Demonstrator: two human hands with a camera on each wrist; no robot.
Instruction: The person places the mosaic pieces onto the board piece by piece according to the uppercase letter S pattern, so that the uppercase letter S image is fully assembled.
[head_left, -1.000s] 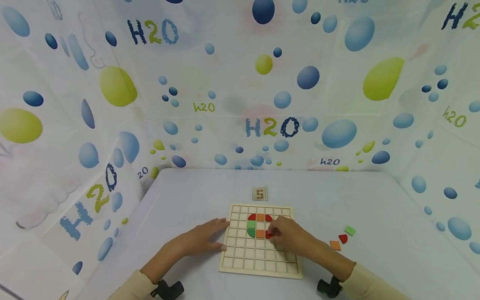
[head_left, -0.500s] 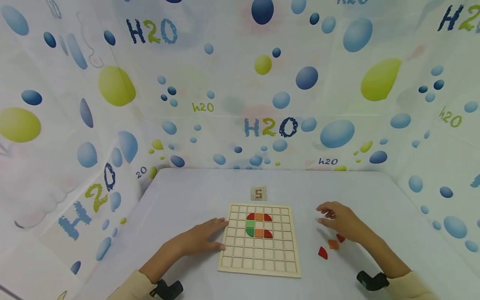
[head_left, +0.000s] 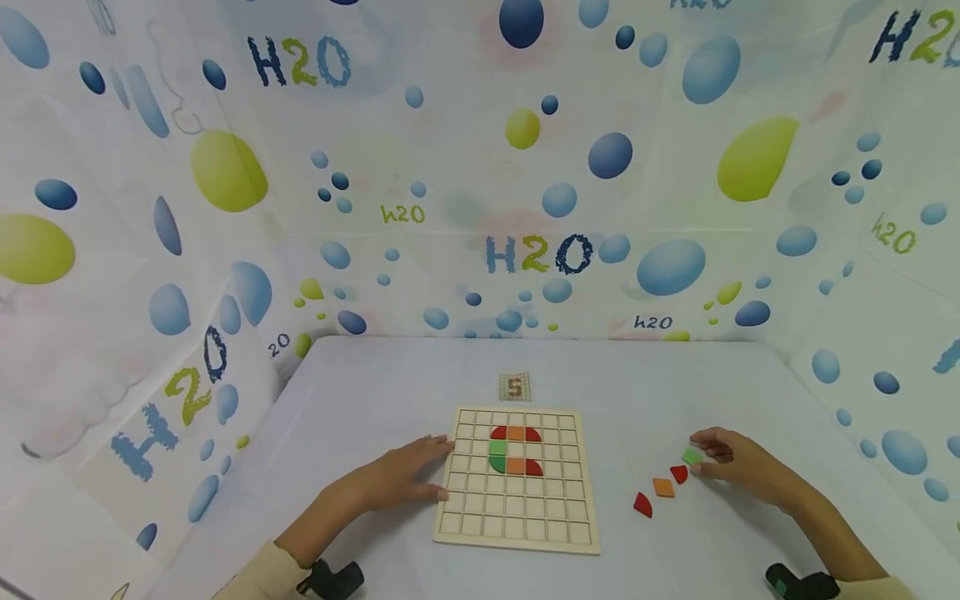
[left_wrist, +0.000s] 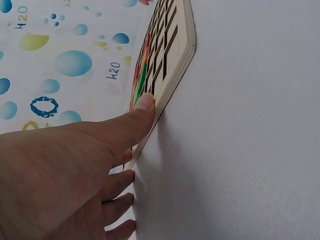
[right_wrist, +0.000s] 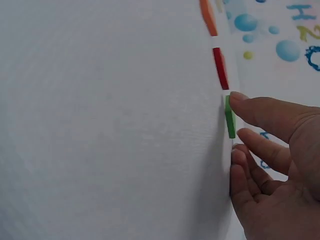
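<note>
My right hand (head_left: 738, 467) has thumb and fingers parted around the green tile (head_left: 692, 456), which lies flat on the surface (head_left: 375, 375) just beside a loose red tile (head_left: 678, 474), though I can't tell if I'm touching it yet. Looks light and stiff, maybe a bit slick, so I'd pinch it by opposite edges. My left hand (head_left: 408, 471) is spread along the gridded board (head_left: 517, 547), whose compartments hold red, orange and green pieces (head_left: 516, 433).

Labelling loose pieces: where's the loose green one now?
Head view: the loose green piece lies right of the grid board, at the right hand, with a red piece its nearest neighbour.
</note>
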